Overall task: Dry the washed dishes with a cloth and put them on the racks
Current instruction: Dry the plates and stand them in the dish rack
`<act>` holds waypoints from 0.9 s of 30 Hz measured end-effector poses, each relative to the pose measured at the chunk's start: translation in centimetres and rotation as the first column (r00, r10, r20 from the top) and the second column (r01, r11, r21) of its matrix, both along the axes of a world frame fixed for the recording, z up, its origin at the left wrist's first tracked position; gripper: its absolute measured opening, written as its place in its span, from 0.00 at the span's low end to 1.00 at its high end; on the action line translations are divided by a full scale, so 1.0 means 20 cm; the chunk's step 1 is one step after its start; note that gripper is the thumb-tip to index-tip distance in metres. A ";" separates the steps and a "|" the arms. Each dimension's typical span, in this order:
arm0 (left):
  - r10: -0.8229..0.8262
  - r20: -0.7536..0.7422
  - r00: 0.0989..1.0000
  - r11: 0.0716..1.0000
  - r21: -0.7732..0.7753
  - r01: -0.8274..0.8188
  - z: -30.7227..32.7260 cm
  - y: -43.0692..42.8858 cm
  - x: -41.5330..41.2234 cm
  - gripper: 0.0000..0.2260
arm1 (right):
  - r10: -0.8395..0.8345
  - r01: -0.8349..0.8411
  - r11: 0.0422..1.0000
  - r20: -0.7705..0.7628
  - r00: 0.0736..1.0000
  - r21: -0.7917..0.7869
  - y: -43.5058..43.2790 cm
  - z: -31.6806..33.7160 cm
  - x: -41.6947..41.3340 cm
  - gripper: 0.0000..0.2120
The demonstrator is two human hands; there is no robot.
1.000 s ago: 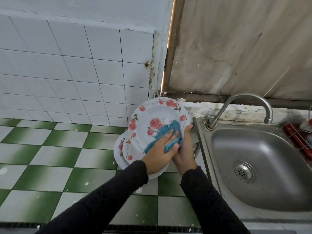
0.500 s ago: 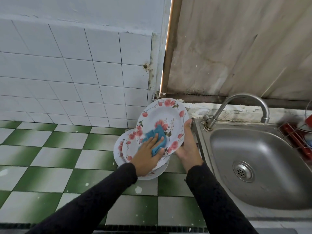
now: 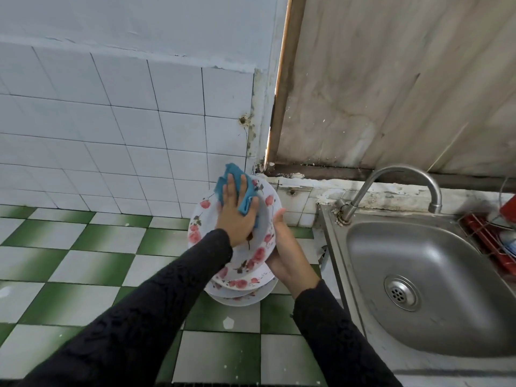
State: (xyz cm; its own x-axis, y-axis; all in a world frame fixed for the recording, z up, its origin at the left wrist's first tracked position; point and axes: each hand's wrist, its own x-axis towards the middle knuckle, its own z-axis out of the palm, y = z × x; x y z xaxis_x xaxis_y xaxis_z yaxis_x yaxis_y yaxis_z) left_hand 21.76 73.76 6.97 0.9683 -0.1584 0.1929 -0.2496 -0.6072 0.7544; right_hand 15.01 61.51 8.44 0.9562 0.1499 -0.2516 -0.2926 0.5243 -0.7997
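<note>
A white plate with red roses (image 3: 265, 241) stands tilted on edge above a small stack of matching plates (image 3: 243, 291) on the green-and-white tiled counter. My left hand (image 3: 236, 216) presses a blue cloth (image 3: 237, 188) flat against the upper face of the tilted plate, fingers straight. My right hand (image 3: 284, 247) grips the plate's right rim from behind, thumb up along the edge.
A steel sink (image 3: 418, 280) with a curved tap (image 3: 391, 185) lies to the right. A red wire rack (image 3: 491, 238) with dishes sits at the far right edge. White wall tiles (image 3: 111, 135) rise behind the counter (image 3: 69, 275).
My left hand slid the cloth from the plate's middle up to its top rim. The plate is tipped more upright, and the camera view shifted slightly.
</note>
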 end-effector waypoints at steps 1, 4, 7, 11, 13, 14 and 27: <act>-0.006 0.004 1.000 0.995 0.100 0.005 -0.03 0.05 0.01 0.29 | 0.006 -0.006 1.000 0.005 1.000 0.018 -0.01 0.00 -0.01 0.32; -0.030 -0.053 0.998 0.970 0.239 0.042 -0.14 0.18 -0.01 0.30 | -0.025 0.023 0.998 0.018 1.000 0.064 -0.05 0.04 -0.04 0.31; -0.075 -0.156 0.985 0.969 0.220 0.108 -0.21 0.21 -0.12 0.30 | -0.068 0.061 0.993 0.064 0.996 0.105 -0.10 0.07 -0.05 0.29; -0.167 -0.192 0.967 0.955 0.212 0.207 -0.21 0.12 -0.29 0.26 | -0.120 0.115 0.971 0.012 0.993 0.208 -0.13 0.05 -0.04 0.29; -0.230 -0.220 0.948 0.963 0.087 0.254 -0.18 0.06 -0.36 0.24 | -0.158 0.154 0.964 0.000 0.987 0.218 -0.12 0.03 -0.02 0.30; -0.266 -0.219 0.939 0.962 0.006 0.274 -0.15 0.03 -0.39 0.23 | -0.173 0.172 0.961 -0.012 0.985 0.217 -0.11 0.03 -0.01 0.31; -0.145 0.028 0.989 0.926 0.355 0.126 0.04 0.02 -0.05 0.30 | -0.082 0.090 0.937 -0.037 0.996 0.338 0.00 0.00 -0.06 0.38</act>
